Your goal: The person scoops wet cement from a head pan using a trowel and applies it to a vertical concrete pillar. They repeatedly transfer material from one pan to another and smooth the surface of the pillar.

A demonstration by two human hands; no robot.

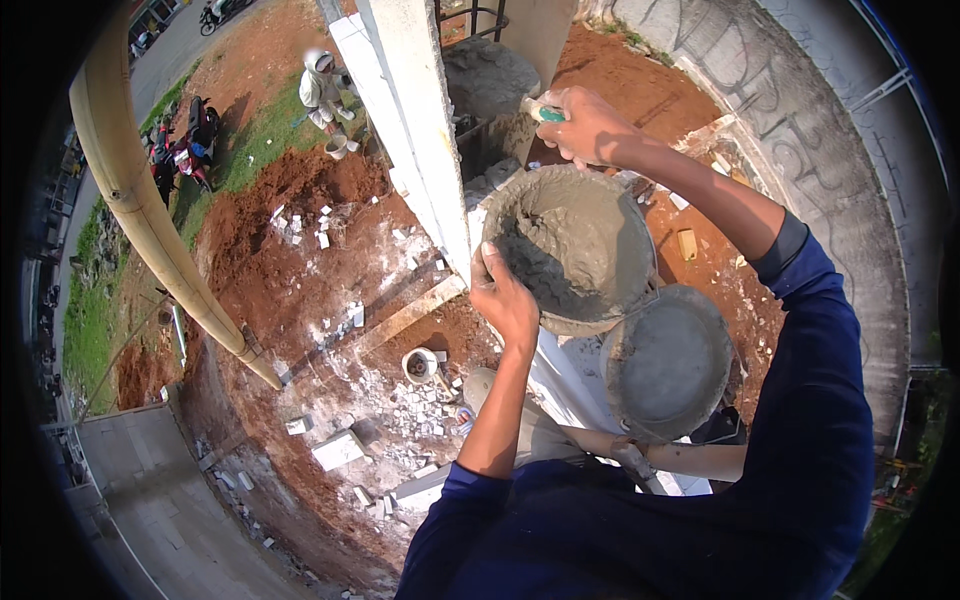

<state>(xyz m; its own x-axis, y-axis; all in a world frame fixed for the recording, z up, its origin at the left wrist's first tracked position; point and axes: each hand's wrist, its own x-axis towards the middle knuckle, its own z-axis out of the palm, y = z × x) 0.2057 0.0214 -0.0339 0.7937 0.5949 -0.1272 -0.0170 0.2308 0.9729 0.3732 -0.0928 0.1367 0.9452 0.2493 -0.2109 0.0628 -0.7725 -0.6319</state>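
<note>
Left hand fingers curl tight over the near rim of a mortar-filled bowl; beyond its far rim, right hand fingers grip a green-handled trowel.

A single head-worn fisheye camera is looking steeply down from high up — red earth, scattered white block fragments and a crouching person in pale clothes are lying well below. The view is sitting very near the wearer's own arms: the left hand gripping a round grey mortar-filled pan and the right hand are filling the centre. Straight edges — the pale yellow pole, the white column — are bending toward the rim.
</note>
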